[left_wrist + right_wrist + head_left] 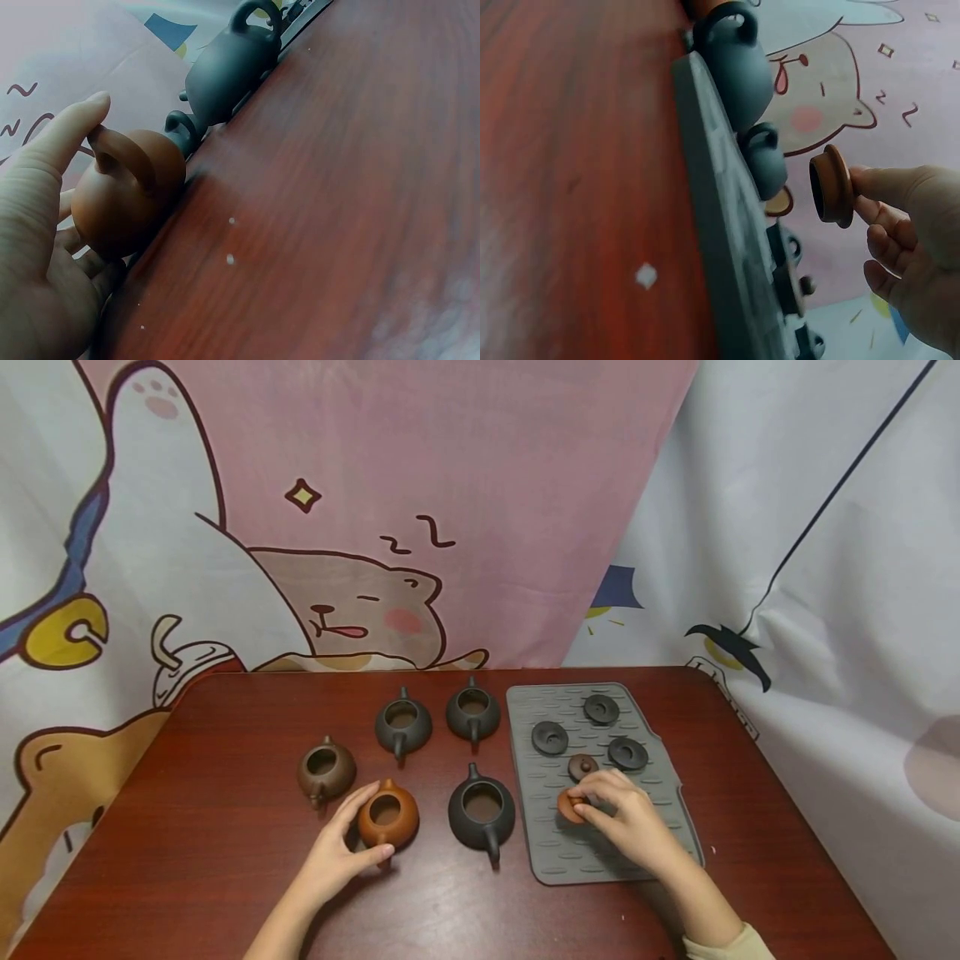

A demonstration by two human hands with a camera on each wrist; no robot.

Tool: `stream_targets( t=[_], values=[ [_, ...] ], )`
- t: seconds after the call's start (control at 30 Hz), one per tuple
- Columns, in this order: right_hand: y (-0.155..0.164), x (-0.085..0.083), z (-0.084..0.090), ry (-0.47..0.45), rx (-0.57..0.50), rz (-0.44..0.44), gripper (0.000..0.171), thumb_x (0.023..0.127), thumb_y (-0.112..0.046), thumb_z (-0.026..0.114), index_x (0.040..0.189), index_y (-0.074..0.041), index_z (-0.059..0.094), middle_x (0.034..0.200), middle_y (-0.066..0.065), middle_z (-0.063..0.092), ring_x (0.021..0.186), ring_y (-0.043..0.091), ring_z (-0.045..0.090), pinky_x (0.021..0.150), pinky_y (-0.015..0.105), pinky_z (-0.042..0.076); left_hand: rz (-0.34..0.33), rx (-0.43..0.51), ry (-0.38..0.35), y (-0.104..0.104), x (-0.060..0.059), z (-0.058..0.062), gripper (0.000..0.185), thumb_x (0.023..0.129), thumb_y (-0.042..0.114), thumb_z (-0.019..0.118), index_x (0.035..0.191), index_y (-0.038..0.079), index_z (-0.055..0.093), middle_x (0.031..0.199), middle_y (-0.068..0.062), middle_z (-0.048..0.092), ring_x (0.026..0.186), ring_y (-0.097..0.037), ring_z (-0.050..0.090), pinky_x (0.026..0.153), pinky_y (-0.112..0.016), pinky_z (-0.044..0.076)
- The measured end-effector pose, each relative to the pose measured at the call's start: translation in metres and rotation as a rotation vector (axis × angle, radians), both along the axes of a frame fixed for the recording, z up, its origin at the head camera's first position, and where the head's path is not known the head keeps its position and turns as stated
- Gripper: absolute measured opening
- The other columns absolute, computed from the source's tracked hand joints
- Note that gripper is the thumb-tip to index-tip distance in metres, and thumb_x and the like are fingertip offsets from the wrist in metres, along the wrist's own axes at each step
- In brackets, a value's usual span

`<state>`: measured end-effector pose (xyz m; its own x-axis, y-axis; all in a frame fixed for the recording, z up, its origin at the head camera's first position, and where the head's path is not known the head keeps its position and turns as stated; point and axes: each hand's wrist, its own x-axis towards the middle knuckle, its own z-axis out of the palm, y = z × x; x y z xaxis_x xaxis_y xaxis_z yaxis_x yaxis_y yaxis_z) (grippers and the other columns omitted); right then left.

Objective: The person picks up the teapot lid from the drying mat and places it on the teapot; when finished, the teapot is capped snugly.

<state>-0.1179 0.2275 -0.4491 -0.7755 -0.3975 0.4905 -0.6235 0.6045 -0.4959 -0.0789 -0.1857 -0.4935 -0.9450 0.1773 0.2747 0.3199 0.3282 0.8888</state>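
Note:
My right hand [624,817] pinches an orange-brown teapot lid [834,186] by its knob, held up off the grey mat [542,852] in the right wrist view. On the left, an open-topped orange clay teapot [405,821] stands on the table in the grasp of my left hand [335,853]. That thumb lies at the pot's handle [124,156], with the fingers round the far side. A small brown lid [582,767] rests on the mat just beyond the held one. Close by the orange pot is a brown lidless teapot [339,767].
Three dark lidless teapots stand on the red-brown table [225,843]: one front [459,822], one back left [384,727], one back right [453,718]. Three dark lids lie on the mat: a left one [543,747], a back one [592,716] and a right one [636,762]. A printed cloth [525,485] hangs behind.

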Motion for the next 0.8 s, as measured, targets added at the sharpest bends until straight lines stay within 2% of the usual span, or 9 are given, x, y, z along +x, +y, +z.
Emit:
stream_targets(
  t=[0.13, 0.3, 0.43, 0.7, 0.8],
  values=[
    [-0.01, 0.0, 0.012, 0.019, -0.018, 0.015, 0.031, 0.071, -0.001, 0.082, 0.096, -0.017, 0.073, 0.098, -0.009, 0.064, 0.094, 0.013, 0.057, 0.078, 0.028, 0.047, -0.007, 0.006, -0.011, -0.001, 0.0, 0.0, 0.083, 0.071, 0.009, 0.084, 0.143, 0.012, 0.044, 0.145, -0.009, 0.041, 0.131, -0.008, 0.034, 0.1, -0.01, 0.019],
    [-0.026, -0.001, 0.025, 0.04, -0.072, 0.08, 0.033, 0.069, 0.004, 0.081, 0.096, -0.014, 0.073, 0.098, -0.008, 0.064, 0.094, 0.015, 0.056, 0.08, 0.023, 0.043, -0.006, -0.007, -0.004, -0.001, 0.0, 0.0, 0.083, 0.072, 0.009, 0.084, 0.144, 0.012, 0.043, 0.145, -0.01, 0.041, 0.131, -0.008, 0.035, 0.1, -0.01, 0.019],
    [-0.039, -0.003, 0.032, 0.015, -0.097, 0.112, 0.034, 0.071, 0.004, 0.08, 0.099, -0.014, 0.073, 0.1, -0.008, 0.064, 0.095, 0.014, 0.056, 0.078, 0.027, 0.046, -0.006, -0.008, 0.002, -0.001, 0.0, 0.0, 0.083, 0.072, 0.009, 0.084, 0.144, 0.012, 0.043, 0.145, -0.01, 0.041, 0.131, -0.008, 0.035, 0.1, -0.01, 0.019],
    [-0.068, -0.005, 0.04, -0.052, -0.111, 0.17, 0.027, 0.077, -0.003, 0.078, 0.101, -0.015, 0.073, 0.102, -0.009, 0.063, 0.097, 0.012, 0.054, 0.075, 0.034, 0.048, 0.0, -0.005, -0.048, -0.002, 0.001, 0.002, 0.082, 0.073, 0.013, 0.084, 0.144, 0.017, 0.043, 0.146, -0.004, 0.04, 0.132, -0.008, 0.033, 0.101, -0.013, 0.019],
    [-0.081, -0.006, 0.042, -0.042, -0.11, 0.199, 0.023, 0.078, -0.006, 0.078, 0.099, -0.014, 0.073, 0.101, -0.009, 0.063, 0.096, 0.011, 0.054, 0.077, 0.033, 0.048, 0.002, -0.008, -0.05, -0.001, 0.001, 0.003, 0.083, 0.072, 0.011, 0.084, 0.144, 0.015, 0.043, 0.146, -0.005, 0.04, 0.132, -0.011, 0.034, 0.104, -0.021, 0.021]
  ],
)
